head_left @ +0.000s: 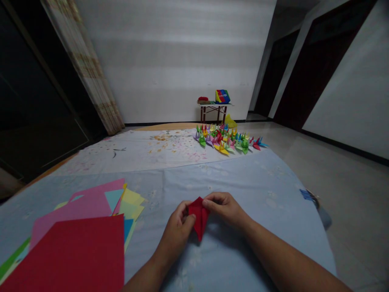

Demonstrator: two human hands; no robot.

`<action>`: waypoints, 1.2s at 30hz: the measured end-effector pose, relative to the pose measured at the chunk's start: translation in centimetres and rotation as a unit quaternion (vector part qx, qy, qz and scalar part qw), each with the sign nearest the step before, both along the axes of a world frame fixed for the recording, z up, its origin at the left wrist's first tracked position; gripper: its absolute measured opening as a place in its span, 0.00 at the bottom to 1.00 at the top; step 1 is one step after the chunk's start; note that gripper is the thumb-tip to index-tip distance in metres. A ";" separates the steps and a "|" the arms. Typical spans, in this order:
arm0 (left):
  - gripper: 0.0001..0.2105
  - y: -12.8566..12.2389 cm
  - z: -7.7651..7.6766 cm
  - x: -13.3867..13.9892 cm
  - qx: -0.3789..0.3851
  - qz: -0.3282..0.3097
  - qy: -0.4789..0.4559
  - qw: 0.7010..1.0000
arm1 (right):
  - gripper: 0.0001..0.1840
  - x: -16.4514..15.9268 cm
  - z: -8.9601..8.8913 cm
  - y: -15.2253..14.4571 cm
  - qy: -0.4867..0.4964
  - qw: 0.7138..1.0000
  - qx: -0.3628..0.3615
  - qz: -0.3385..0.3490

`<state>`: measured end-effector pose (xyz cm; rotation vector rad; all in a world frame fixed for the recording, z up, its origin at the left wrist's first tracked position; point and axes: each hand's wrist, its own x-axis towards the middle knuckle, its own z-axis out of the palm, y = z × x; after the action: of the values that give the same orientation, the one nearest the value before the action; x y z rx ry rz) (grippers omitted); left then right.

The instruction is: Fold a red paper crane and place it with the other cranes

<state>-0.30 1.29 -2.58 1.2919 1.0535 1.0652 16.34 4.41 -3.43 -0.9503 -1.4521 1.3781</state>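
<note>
Folded red paper (199,217) is being thumb-pinched by left hand (178,228) and right hand (228,209); a far box (222,96) is bearing lettering (too small to read).

The light is dim and cool, its source out of view. Across the white wall (176,61), paler and greyer horizontal bands alternate. The dark panel (39,101) on the left and the doors (331,61) on the right sink almost to black, hiding detail. A soft-edged shadow spreads over the tabletop (249,174) along the inner side of the right forearm (282,251). The folded red paper (199,215) shows gentle shading along its creases. A faint sheen lies on the floor (291,142). Wide-angle stretching makes the curtain (82,65) and doors lean steeply near the edges. Far off, the paper cranes (223,140) look small and slightly soft, and the lettering on the box (223,96) is unreadable.
</note>
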 end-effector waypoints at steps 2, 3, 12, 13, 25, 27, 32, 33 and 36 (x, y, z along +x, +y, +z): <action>0.11 0.2 0.1 -0.2 -0.024 0.001 -0.020 1.000 | 0.19 0.4 -0.1 0.3 0.008 1.000 -0.006 -0.009; 0.12 0.3 0.1 -0.2 -0.036 0.002 -0.027 0.999 | 0.19 0.5 -0.1 0.4 0.012 1.000 -0.011 -0.011; 0.13 0.7 -1.0 -0.2 -0.028 0.029 -0.012 0.999 | 0.22 1.2 -0.4 0.6 -0.055 0.994 -0.079 0.055; 0.13 0.7 -1.1 -0.2 -0.024 0.036 -0.006 0.999 | 0.21 1.3 -0.4 0.6 -0.061 0.993 -0.081 0.067; 0.17 1.6 -1.8 -0.9 -0.071 0.103 -0.045 0.991 | 0.15 0.9 -0.5 0.4 -0.018 0.998 0.013 0.058; 0.17 1.7 -2.1 -1.0 -0.076 0.105 -0.061 0.990 | 0.06 0.9 -0.2 0.2 -0.092 0.992 0.077 0.043; 0.15 1.8 -2.5 -1.1 -0.086 0.101 -0.089 0.987 | 0.11 1.2 1.0 -0.4 -0.219 0.955 0.186 0.069; 0.14 1.8 -2.6 -1.1 -0.088 0.101 -0.095 0.986 | 0.12 1.3 1.2 -0.4 -0.227 0.950 0.197 0.078; 0.14 1.8 -2.6 -1.1 -0.089 0.100 -0.108 0.985 | 0.16 1.5 1.2 -0.4 -0.242 0.939 0.226 0.095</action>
<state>-1.44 3.08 -5.19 0.9189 1.1008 1.2041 17.81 3.97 -2.20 -0.8938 -2.1668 0.8973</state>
